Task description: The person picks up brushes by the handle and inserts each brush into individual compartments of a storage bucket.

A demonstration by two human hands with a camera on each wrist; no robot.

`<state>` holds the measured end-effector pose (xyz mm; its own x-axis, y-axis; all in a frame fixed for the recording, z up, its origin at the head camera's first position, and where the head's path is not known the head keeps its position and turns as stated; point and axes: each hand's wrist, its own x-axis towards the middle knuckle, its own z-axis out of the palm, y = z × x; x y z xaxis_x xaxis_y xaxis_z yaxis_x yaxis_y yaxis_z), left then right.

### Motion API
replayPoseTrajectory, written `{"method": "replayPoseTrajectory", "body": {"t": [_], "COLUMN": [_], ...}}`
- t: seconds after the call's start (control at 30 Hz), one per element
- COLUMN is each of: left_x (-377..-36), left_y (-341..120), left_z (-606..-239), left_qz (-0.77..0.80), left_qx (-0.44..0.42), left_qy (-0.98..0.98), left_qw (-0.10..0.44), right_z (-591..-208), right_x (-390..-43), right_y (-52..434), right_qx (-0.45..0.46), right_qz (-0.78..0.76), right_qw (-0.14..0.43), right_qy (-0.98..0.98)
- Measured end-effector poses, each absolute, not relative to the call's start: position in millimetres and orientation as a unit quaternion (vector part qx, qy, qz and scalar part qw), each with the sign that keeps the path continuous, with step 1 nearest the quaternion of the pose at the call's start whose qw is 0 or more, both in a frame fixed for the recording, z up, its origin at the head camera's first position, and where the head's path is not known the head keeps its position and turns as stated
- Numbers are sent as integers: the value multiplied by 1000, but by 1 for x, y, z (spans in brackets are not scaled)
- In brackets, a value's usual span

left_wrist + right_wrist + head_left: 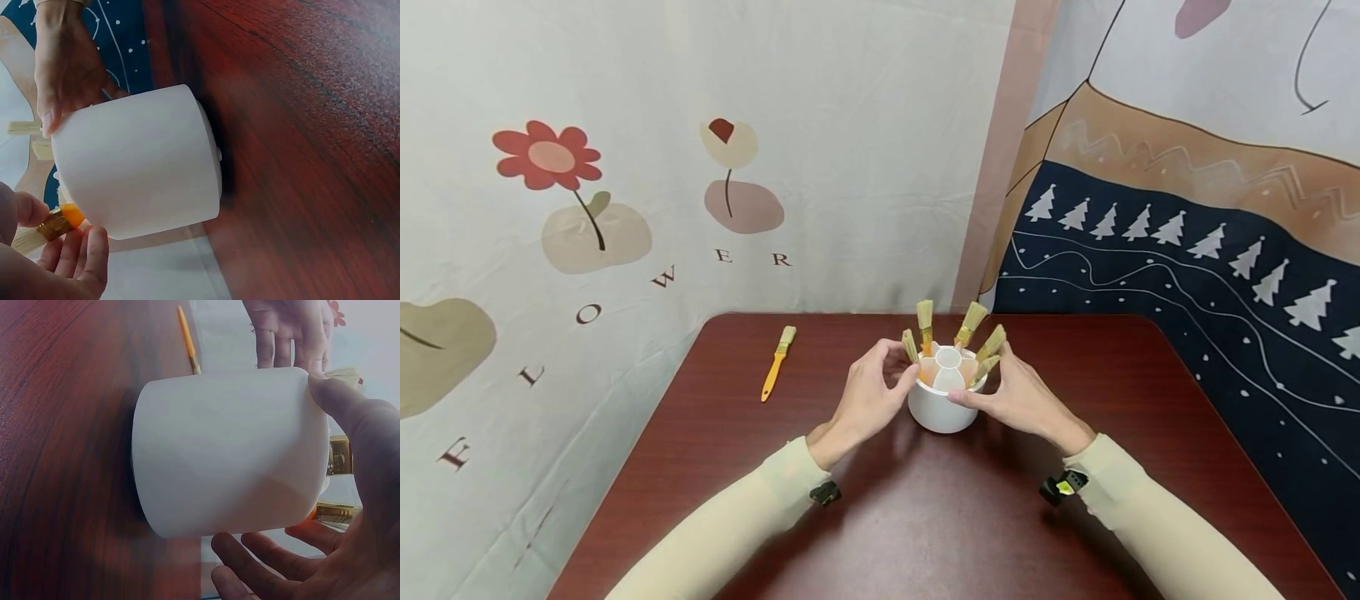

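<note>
A round white holder (943, 412) with petal-shaped compartments stands on the table, and several paintbrushes with pale bristles stick up out of it. On its left side my left hand (872, 385) pinches a paintbrush (55, 222) just below its bristles; the orange handle end goes down behind the rim in the left wrist view. My right hand (1026, 398) grips the holder from the right, thumb over the near rim and fingers around the far side. Other upright brushes, such as one at the back (925, 317), lean outward.
Another paintbrush with an orange handle (778, 367) lies on the dark red table (970, 533), left of the holder. Behind the table hangs a pale cloth with flower prints (865, 167), and at the right a navy cloth with tree prints (1187, 275).
</note>
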<state>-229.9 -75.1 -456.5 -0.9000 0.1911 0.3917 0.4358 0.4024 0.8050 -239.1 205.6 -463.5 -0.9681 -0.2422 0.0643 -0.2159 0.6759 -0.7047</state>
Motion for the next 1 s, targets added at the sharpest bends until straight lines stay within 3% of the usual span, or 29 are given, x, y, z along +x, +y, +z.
{"method": "replayPoseTrajectory", "body": {"t": [0.67, 1.0], "left_x": [-229, -231], "left_y": [-79, -93], "left_z": [-461, -459], "left_qz": [-488, -470], "left_qx": [-173, -178], "left_qy": [-849, -855], "left_qw": [105, 129], "right_z": [-461, -460], "right_x": [-238, -233], "right_y": [202, 198], "right_qx": [-119, -105], "right_qz": [-388, -388], "right_qw": [21, 8], "right_qy": [914, 916]}}
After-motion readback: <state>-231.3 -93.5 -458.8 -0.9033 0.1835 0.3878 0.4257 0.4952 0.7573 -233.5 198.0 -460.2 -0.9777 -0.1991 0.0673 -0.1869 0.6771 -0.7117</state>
